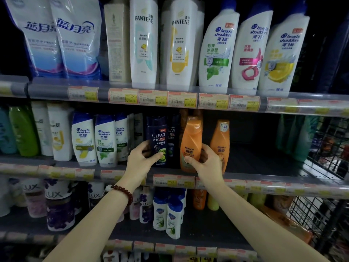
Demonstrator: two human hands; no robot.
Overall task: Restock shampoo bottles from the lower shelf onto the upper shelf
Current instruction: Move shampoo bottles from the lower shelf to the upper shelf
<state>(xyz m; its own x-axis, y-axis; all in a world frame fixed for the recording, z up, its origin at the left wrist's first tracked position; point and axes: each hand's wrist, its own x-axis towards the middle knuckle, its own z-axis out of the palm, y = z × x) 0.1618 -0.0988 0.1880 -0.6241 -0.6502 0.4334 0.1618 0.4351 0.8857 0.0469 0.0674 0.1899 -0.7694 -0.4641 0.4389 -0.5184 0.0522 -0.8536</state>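
Note:
On the middle shelf (255,184) a dark blue Clear shampoo bottle (157,135) stands upright, and my left hand (140,159) is wrapped around its lower part. Beside it an orange Rejoice bottle (191,140) stands upright with my right hand (204,161) gripping its base, thumb on the front label. A second orange Rejoice bottle (221,140) stands just right of that hand. A second dark Clear bottle (172,140) sits between the two held bottles. The upper shelf (188,91) carries large Pantene (144,42) and Head & Shoulders bottles (217,52).
Small Head & Shoulders bottles (84,140) and Pantene bottles fill the middle shelf's left part. Its right part is bare dark shelf up to green bottles (294,138). A wire basket (328,148) stands at the right. Lux bottles (56,205) sit on the shelf below.

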